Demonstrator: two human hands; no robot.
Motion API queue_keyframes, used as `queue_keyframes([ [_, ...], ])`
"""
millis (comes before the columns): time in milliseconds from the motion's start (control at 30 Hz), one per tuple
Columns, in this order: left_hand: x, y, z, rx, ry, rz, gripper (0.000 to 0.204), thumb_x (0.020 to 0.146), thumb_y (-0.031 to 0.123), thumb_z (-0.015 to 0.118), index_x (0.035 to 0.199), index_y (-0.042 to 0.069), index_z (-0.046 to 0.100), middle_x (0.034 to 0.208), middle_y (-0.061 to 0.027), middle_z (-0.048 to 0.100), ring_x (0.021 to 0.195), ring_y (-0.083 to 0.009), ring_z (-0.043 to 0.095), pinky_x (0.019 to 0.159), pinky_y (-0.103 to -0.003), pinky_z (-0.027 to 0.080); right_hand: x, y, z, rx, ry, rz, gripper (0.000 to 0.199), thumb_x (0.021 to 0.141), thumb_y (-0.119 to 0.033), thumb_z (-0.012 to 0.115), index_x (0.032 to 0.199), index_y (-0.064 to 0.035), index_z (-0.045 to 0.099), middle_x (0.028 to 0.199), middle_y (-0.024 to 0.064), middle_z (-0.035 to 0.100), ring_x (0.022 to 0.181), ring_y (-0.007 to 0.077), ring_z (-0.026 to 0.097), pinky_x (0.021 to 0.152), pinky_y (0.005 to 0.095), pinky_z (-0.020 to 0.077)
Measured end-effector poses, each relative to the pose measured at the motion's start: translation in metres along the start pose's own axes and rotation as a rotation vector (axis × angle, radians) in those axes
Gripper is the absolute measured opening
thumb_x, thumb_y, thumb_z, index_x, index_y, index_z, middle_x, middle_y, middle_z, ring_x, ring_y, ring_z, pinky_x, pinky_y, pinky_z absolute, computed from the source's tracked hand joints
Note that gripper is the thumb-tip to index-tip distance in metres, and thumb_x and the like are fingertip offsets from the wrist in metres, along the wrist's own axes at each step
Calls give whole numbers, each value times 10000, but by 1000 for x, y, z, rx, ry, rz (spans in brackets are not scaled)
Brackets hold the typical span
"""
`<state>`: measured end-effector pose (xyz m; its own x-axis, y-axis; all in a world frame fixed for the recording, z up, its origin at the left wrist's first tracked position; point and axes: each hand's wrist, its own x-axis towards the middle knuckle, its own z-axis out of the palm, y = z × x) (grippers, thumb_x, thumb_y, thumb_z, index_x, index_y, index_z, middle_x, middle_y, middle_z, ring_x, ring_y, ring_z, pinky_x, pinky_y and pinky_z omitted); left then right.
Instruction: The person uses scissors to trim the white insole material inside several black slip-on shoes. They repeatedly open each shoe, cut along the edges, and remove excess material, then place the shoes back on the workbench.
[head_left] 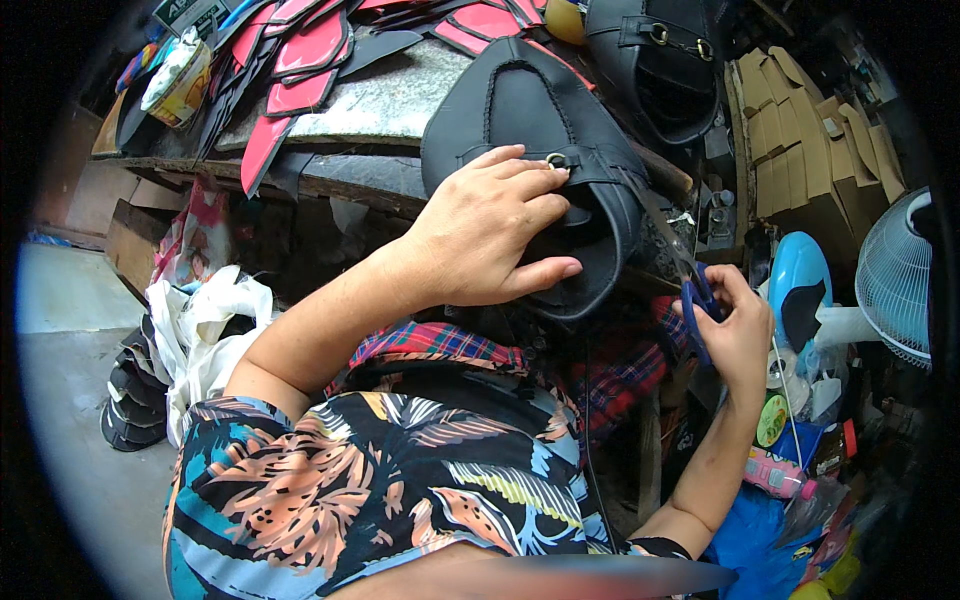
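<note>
Two hands at work: both on one black leather piece, centre of the frame.
Left hand (487, 232): laid flat over the black leather bag (530, 130), fingers together and pressed against its strap beside a metal eyelet (556, 160) — holding, not pinching.
Right hand (735, 325): right of centre, curled shut around the blue handles of scissors (690, 275); the blades run up and left toward the bag's strap edge.
Bag's place: on the edge of the workbench (330, 170), upper centre, mouth toward the person.
State of work: bag looks stitched and fitted with eyelet and strap; trimming at the strap end appears to be in hand. Whether anything is cut already cannot be told.
Second bag (655, 60): same black kind, upper right of centre, with two eyelets — seemingly at a like stage.
Cut pieces (300, 60): red and black leather shapes fanned across the upper left of the bench, not yet assembled.
Packages: round tub (178, 82) with pale wrap, upper left; brown flat cardboard boxes (790, 130) stacked at upper right; pink bottle (775, 475) and round green-lidded tin (771, 420) at lower right; white plastic bags (205, 330) at left.
Signs: green-and-white sign (185, 12) at the top left edge.
Other: white fan (900, 275), right edge.
</note>
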<state>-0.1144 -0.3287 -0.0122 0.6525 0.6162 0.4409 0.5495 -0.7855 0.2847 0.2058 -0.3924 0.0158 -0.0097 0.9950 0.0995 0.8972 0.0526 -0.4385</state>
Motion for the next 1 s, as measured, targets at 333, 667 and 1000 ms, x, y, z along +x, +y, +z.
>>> queue_keyframes([
  [333,0,1,1,4,-13,19,489,891,460,684,1092,15,692,1333,-208,621,1273,-366,577,1152,-515,378,33,-32,-30,-392,-8,-250,336,728,-340,832,937,-117,691,739,127,698,708,339,689,650,450,505],
  [667,-1,1,2,5,-2,38,482,898,465,682,1080,19,694,1333,-209,620,1262,-368,582,1151,-517,379,45,-39,-55,-302,-116,-197,279,722,-264,836,891,-78,715,634,95,637,566,245,640,561,361,454],
  [1000,0,1,0,7,-13,40,464,892,447,693,1073,20,698,1338,-207,616,1261,-374,581,1147,-516,382,52,-35,-56,-317,-154,-162,355,709,-341,845,854,-49,706,567,60,584,486,154,521,518,314,371],
])
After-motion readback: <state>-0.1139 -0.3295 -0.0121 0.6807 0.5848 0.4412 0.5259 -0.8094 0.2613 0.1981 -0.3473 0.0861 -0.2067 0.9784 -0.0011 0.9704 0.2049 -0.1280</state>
